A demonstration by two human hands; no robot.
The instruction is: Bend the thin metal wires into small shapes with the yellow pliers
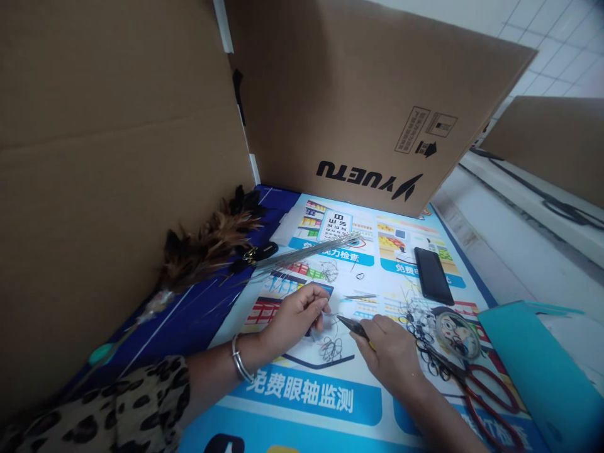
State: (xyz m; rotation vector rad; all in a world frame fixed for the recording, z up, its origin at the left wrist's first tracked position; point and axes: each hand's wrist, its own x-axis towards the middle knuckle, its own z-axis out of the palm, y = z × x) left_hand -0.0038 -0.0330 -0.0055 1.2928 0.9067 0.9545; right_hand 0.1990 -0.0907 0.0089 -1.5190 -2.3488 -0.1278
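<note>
My left hand (297,318) is pinched on a thin bent wire (333,314) above the printed poster (330,396). My right hand (391,352) is closed around small dark pliers (353,326), whose tip points left at the wire. A silver bangle (240,360) sits on my left wrist. Below the pliers lies a small pile of little wire rings (331,348). A bundle of straight thin metal wires (306,251) lies behind my left hand.
A black phone (433,275) lies at the right, with red-handled scissors (491,396), a round tape roll (457,335) and more wire rings (425,343) nearer me. A feather duster (207,248) lies at the left. Cardboard walls (368,94) stand behind and left. A teal folder (542,371) sits at the right edge.
</note>
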